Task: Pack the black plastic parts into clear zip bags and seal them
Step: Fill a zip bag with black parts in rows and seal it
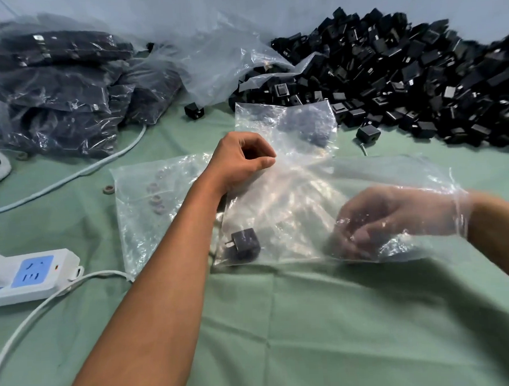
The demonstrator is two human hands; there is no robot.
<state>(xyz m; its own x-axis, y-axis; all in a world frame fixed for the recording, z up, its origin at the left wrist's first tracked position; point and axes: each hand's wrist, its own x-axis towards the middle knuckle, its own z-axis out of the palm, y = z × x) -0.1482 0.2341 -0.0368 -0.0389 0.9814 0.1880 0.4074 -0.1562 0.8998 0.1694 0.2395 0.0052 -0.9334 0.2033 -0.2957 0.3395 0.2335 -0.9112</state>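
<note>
A clear zip bag (292, 208) lies on the green cloth in the middle. My left hand (242, 161) pinches its upper left edge between thumb and curled fingers. My right hand (396, 218) is inside the bag, blurred behind the plastic, with its fingers bent downward. Whether it holds anything is not visible. One black plastic part (244, 244) sits in the bag's lower left corner. A big pile of loose black parts (403, 75) fills the back right.
Filled bags of black parts (56, 94) are stacked at the back left. More clear bags (285, 126) lie behind my left hand. A flat bag with small rings (153, 204) lies left of my forearm. A white power strip (30, 275) and cable (69, 176) lie at the left.
</note>
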